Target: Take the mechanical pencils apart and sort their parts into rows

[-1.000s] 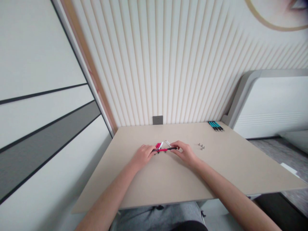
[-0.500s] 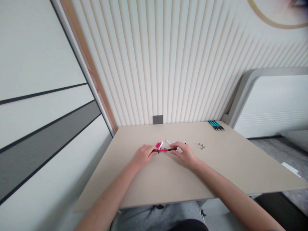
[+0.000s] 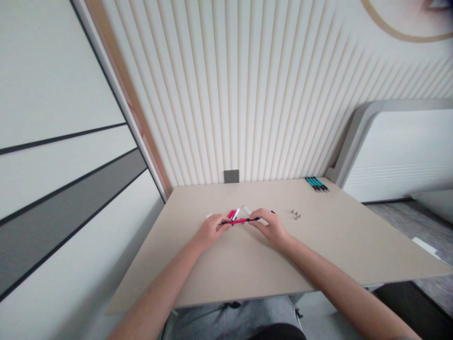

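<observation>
Between my hands a pen (image 3: 241,221) with a red barrel and black ends lies level, just above the table. My left hand (image 3: 212,230) pinches its black left end. The fingers of my right hand (image 3: 268,224) are closed around the black right end. Right behind the pen, red tubes (image 3: 231,213) and a white tube (image 3: 236,214) lie on the table. Thin pale rods (image 3: 247,210) rest near my right fingertips. A small black piece, partly hidden, shows behind my right hand, and small pale pieces (image 3: 208,216) lie beyond my left hand.
Several small grey cone-shaped pieces (image 3: 296,215) lie to the right of my right hand. At the table's far right corner several teal and black pens (image 3: 316,184) are lined up. The beige table (image 3: 244,269) meets a ribbed wall with a dark socket (image 3: 231,176).
The pen's right end has risen very slightly, so it tilts a little more. Both hands keep their grip, and the view has shifted slightly.
</observation>
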`<state>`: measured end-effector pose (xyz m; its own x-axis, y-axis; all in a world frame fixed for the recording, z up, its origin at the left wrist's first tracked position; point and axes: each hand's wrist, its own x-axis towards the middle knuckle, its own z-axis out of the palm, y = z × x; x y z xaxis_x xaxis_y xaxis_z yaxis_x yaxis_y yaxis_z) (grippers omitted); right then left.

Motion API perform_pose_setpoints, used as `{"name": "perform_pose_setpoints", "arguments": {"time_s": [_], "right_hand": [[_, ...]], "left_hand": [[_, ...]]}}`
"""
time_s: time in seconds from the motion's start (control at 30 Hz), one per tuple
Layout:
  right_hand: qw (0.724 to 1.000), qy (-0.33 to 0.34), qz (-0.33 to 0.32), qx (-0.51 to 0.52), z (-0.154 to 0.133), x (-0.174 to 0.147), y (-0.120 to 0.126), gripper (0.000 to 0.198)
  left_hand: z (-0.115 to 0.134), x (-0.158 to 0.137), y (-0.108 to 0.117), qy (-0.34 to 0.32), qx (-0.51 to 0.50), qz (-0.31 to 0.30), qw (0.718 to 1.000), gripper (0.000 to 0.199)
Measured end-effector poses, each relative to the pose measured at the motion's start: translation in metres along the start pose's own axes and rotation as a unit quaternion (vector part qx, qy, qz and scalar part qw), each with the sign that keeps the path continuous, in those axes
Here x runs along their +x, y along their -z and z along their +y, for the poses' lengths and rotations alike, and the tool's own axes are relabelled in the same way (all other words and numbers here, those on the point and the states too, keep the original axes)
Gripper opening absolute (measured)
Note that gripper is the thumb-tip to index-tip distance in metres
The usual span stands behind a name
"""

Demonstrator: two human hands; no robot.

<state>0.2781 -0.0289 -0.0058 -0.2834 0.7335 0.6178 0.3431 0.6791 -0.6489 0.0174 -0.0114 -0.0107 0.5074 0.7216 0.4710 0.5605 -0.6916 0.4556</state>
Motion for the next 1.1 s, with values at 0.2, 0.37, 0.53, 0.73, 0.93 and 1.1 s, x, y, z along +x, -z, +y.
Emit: {"name": "perform_pose_setpoints", "arguments": {"time_s": [0.2,0.37,0.53,0.73,0.93,1.1], "right_hand": [[0.991,-0.121,-0.06,0.003,0.01,-0.003,-0.006,0.03],[0.99,-0.108,-0.09,-0.009,0.011,-0.002,-0.003,0.031],[0.99,-0.104,-0.093,-0.011,0.007,-0.001,0.001,0.021],[0.979,-0.139,-0.147,-0.036,0.008,-0.002,0.002,0.049],[0.99,-0.081,-0.115,-0.02,0.002,0.002,0.006,0.024],[0.992,-0.074,-0.076,-0.065,0.009,0.003,0.006,0.018]], "left_hand": [[0.001,0.002,0.002,-0.042,0.04,0.012,0.998,0.017],[0.0,0.003,0.002,-0.053,0.078,0.014,0.995,0.016],[0.0,0.002,0.002,-0.059,0.08,0.024,0.995,0.019],[0.004,0.004,0.004,-0.072,0.083,0.008,0.994,0.019],[-0.002,0.003,0.004,-0.053,0.073,0.024,0.996,0.016],[-0.005,0.003,0.006,-0.047,0.082,0.029,0.995,0.02]]}}
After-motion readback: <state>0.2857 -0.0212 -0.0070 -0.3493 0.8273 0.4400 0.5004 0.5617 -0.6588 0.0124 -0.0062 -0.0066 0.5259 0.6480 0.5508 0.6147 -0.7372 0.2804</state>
